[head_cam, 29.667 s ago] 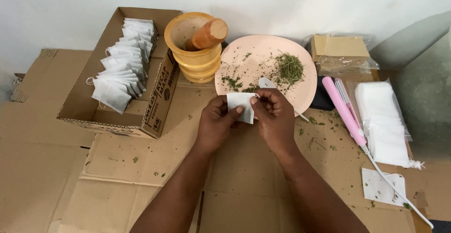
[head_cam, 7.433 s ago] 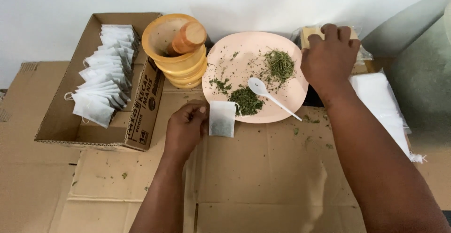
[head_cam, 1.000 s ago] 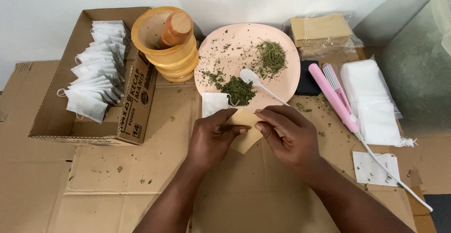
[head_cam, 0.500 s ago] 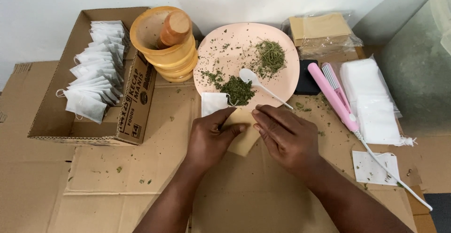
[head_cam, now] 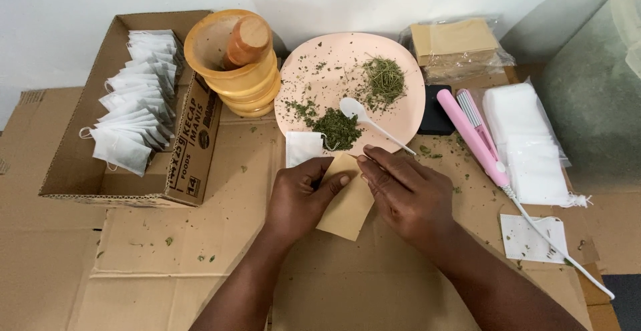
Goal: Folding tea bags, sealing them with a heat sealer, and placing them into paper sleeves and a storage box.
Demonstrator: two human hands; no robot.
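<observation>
Head view: brown envelope (head_cam: 347,204) lies flat on the cardboard (head_cam: 167,264) between my hands, tilted, its top edge just below the plate (head_cam: 400,114). My left hand (head_cam: 297,197) presses fingers curled over its left side, thumb tip on the paper; my right hand (head_cam: 410,194) pinches at the top corner, fingers half closed on that edge. I judge this thing feather-light and thin, limp enough to crease, a bit slick on the face, so the mouth edge and corners are where to take it, never the middle. Too hard a pull would likely tear or crumple it.

Just beside my left hand, touching the plate rim, sits a white filled sachet (head_cam: 302,147) with its string. On the plate: a white spoon (head_cam: 367,121), a heap of crushed green herb (head_cam: 337,131), a looser pile of dried sprigs (head_cam: 386,81). Behind, the yellow mortar (head_cam: 250,87) holds its pestle (head_cam: 244,41). Far left, a box (head_cam: 193,137) of finished sachets (head_cam: 137,114). To my right, a pink sealer (head_cam: 471,137), empty white bags (head_cam: 527,144), more envelopes in plastic (head_cam: 457,41).
</observation>
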